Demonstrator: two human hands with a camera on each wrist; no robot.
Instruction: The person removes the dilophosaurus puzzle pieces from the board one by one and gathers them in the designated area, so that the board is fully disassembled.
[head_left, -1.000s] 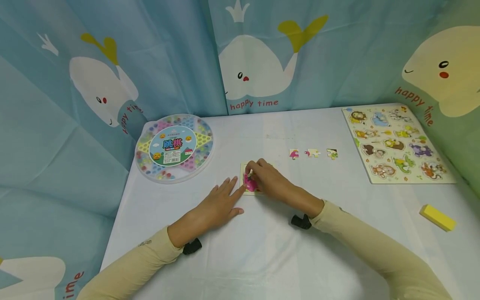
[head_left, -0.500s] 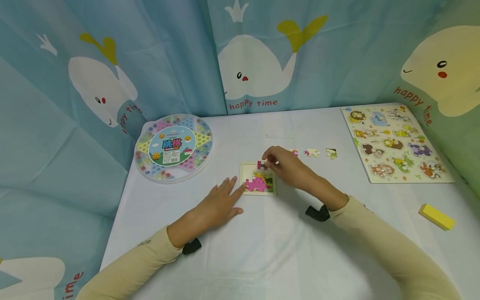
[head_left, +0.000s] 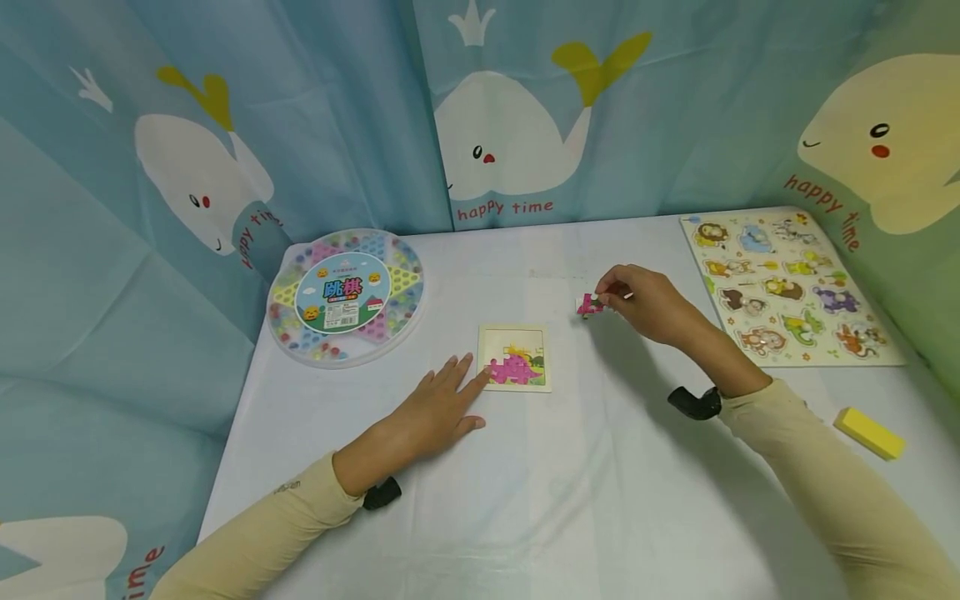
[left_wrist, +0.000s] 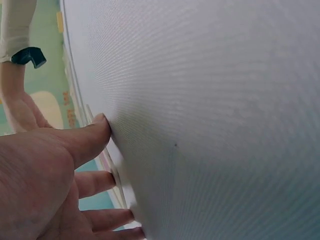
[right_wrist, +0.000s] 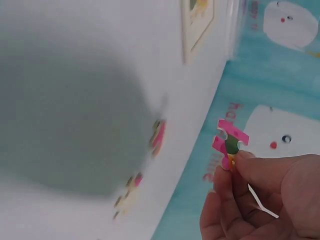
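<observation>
My right hand [head_left: 643, 302] pinches a pink and green jigsaw piece [right_wrist: 232, 142] between thumb and fingers, raised above the table. Below it in the right wrist view lie a pink loose piece [right_wrist: 159, 138] and a pale one with a pink tip [right_wrist: 129, 195]. The small square puzzle tray [head_left: 514, 332] sits mid-table, with a pink dinosaur picture [head_left: 514, 369] partly laid in its lower portion. Fingers spread, my left hand [head_left: 431, 417] rests flat at the tray's lower left, the index fingertip on its edge. Only the left hand's own fingers [left_wrist: 97, 183] and tablecloth fill most of the left wrist view.
A round Chinese checkers box [head_left: 345, 296] stands back left. At back right lies a wooden animal peg board [head_left: 795, 292], with a yellow block [head_left: 870, 432] in front of it. A whale-print curtain [head_left: 510, 142] borders the table's rear.
My right hand has lifted the pink and green piece off the tray and carried it right and back, over the loose pieces. The left hand has stayed in place.
</observation>
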